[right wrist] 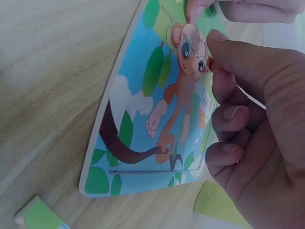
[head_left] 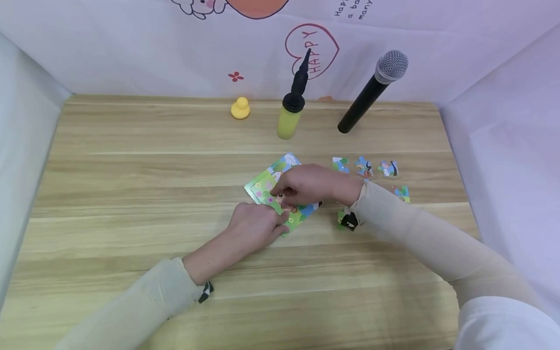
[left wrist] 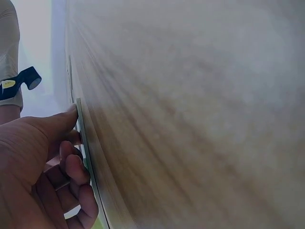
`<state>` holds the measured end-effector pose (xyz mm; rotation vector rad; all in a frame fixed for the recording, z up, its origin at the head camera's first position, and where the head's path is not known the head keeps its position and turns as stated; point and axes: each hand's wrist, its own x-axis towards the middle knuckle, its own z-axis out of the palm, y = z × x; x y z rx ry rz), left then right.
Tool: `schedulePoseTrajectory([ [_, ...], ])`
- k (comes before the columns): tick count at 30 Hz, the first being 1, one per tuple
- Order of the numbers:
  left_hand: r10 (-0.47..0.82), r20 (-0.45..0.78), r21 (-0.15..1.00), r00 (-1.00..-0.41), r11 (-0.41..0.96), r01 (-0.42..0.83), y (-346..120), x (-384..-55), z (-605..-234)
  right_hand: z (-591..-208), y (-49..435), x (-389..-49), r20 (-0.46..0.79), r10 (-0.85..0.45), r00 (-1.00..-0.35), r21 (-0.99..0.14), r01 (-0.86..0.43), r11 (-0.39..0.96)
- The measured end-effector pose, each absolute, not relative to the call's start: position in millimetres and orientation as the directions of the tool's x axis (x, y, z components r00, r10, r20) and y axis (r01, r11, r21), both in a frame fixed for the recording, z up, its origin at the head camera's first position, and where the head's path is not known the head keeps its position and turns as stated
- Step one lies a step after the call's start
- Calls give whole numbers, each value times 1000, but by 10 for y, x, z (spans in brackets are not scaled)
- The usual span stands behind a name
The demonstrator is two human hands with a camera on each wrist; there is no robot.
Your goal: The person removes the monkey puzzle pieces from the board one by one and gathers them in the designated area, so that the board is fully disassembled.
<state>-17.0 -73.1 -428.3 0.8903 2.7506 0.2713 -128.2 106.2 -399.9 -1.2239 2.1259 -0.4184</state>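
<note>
A jigsaw puzzle board [head_left: 264,187] with a cartoon monkey picture [right wrist: 178,100] lies at an angle on the wooden table. My left hand [head_left: 253,226] holds the board's near-left edge, its thumb and curled fingers right at the rim in the left wrist view. Over the board, my right hand [head_left: 306,184] pinches a puzzle piece [right wrist: 193,50] with the monkey's face between thumb and index finger. That piece lies close over the picture, lined up with the monkey's body. The other fingers of the right hand are curled in. Part of the board is hidden under both hands.
Several loose puzzle pieces [head_left: 363,166] lie to the right of the board, some partly behind the right forearm. Along the back stand a yellow rubber duck [head_left: 240,108], a yellow and black hand pump [head_left: 290,114] and a microphone [head_left: 365,102], before a printed white cloth [head_left: 144,58].
</note>
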Motion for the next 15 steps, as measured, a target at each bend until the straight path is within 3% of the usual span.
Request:
schedulePoseTrajectory([
  [15,602,-148,241,-785,792,562,-735,-155,-4303,-4025,1037,-1313,-334,-864,-378,-602,-620,504],
])
